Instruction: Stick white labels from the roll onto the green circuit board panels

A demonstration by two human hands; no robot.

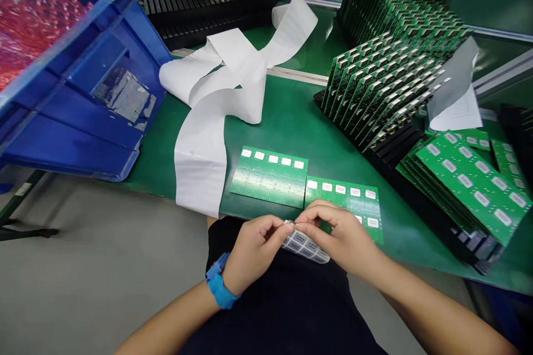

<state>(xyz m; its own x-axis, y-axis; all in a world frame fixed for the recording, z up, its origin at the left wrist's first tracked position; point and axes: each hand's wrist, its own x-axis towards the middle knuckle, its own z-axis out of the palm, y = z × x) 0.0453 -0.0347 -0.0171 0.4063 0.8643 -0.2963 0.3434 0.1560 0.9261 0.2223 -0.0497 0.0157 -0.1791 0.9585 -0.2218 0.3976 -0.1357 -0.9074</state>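
My left hand (254, 249), with a blue wrist strap, and my right hand (339, 233) meet at the table's near edge, both pinched on a strip of small white labels (306, 247) that hangs over my lap. Just beyond my fingers lie two green circuit board panels side by side on the green mat: the left panel (270, 183) carries a row of white labels along its far edge, and the right panel (353, 199) is partly covered by my right hand.
A long white backing paper ribbon (216, 105) curls across the mat and hangs over the front edge. Black racks hold upright green boards (383, 83) at right, beside a stack of labelled panels (470, 183). A tilted blue bin (83, 83) stands at left.
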